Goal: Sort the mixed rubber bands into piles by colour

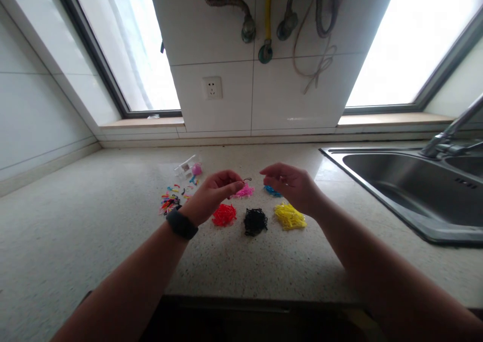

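My left hand (221,188), with a dark watch (181,223) on its wrist, pinches a small dark rubber band (247,179) between thumb and forefinger. Opposite it, my right hand (289,181) is raised with thumb and forefinger slightly apart and nothing visible between them. Pink bands (244,191) lie beyond my left fingertips, and blue bands (272,191) are partly hidden behind my right hand. Nearer to me are piles of red bands (224,215), black bands (255,222) and yellow bands (290,216).
Left of my left hand lies a mixed-colour heap (169,202) with loose pieces around it. Behind it are a clear plastic container (187,166) and a round pink object (196,169). A steel sink (392,186) is set into the speckled counter (113,231) at right. A tiled wall (219,115) stands behind.
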Action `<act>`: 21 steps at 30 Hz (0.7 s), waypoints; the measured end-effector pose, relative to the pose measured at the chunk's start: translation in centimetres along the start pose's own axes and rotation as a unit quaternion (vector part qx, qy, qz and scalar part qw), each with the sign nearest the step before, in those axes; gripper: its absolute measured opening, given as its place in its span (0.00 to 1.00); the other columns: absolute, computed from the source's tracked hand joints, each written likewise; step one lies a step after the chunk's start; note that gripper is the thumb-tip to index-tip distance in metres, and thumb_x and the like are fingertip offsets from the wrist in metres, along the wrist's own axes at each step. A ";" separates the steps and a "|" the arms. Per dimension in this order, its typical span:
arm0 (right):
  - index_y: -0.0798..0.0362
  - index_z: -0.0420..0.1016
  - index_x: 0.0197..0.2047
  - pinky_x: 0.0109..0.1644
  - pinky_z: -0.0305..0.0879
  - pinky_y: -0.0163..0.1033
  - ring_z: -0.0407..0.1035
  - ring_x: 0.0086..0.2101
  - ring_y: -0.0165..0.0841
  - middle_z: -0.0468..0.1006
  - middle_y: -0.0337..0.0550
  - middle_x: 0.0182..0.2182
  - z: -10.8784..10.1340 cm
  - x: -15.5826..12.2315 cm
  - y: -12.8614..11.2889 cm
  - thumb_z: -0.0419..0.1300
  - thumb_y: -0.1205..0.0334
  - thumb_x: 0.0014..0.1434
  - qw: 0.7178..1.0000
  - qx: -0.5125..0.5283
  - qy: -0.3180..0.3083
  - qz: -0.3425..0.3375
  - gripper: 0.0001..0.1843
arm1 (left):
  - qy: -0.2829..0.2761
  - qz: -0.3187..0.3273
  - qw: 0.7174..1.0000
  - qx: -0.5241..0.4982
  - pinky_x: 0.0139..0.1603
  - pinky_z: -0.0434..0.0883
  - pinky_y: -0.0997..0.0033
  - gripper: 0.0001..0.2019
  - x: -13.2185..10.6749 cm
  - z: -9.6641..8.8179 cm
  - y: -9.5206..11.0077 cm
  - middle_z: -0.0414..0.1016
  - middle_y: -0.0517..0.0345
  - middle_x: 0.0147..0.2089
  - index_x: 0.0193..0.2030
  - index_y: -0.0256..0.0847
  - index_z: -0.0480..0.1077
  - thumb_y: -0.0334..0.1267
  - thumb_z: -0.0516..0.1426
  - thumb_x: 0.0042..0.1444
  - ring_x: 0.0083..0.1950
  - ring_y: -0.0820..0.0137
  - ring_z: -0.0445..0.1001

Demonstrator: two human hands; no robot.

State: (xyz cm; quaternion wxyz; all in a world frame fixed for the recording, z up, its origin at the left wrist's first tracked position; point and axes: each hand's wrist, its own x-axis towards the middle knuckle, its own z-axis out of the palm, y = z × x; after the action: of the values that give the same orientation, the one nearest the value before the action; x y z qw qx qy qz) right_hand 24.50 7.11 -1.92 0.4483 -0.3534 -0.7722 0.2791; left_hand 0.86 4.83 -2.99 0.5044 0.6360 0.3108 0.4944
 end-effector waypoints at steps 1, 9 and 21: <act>0.50 0.80 0.45 0.30 0.62 0.37 0.63 0.27 0.28 0.76 0.41 0.30 0.3 -0.1 -0.2 0.63 0.49 0.60 1.000 0.016 -0.007 -0.008 0.16 | -0.005 -0.002 1.000 0.009 0.32 0.61 0.75 0.08 0.0 0.1 0.0 0.69 0.61 0.31 0.36 0.39 0.74 0.41 0.65 0.57 0.31 0.76 0.63; 0.54 0.81 0.37 0.27 0.56 0.34 0.59 0.24 0.25 0.72 0.37 0.24 1.3 -0.3 -0.6 0.65 0.55 0.61 0.998 0.023 -0.033 -0.053 0.10 | -0.032 -0.019 0.999 0.035 0.34 0.62 0.75 0.10 -0.1 0.8 0.6 0.69 0.62 0.31 0.36 0.37 0.73 0.42 0.64 0.58 0.31 0.77 0.64; 0.54 0.78 0.36 0.26 0.57 0.35 0.59 0.23 0.25 0.72 0.36 0.24 1.0 -0.2 -0.6 0.63 0.61 0.61 0.994 -0.025 0.057 -0.088 0.06 | -0.026 -0.019 0.999 0.042 0.33 0.60 0.76 0.10 0.0 0.9 0.5 0.69 0.63 0.30 0.36 0.38 0.73 0.43 0.64 0.58 0.31 0.77 0.62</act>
State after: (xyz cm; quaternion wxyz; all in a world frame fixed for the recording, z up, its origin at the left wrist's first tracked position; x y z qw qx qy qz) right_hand 23.47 6.46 -2.01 0.5054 -0.3105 -0.7803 0.1983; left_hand 1.62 4.36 -2.52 0.4946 0.6632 0.3304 0.4543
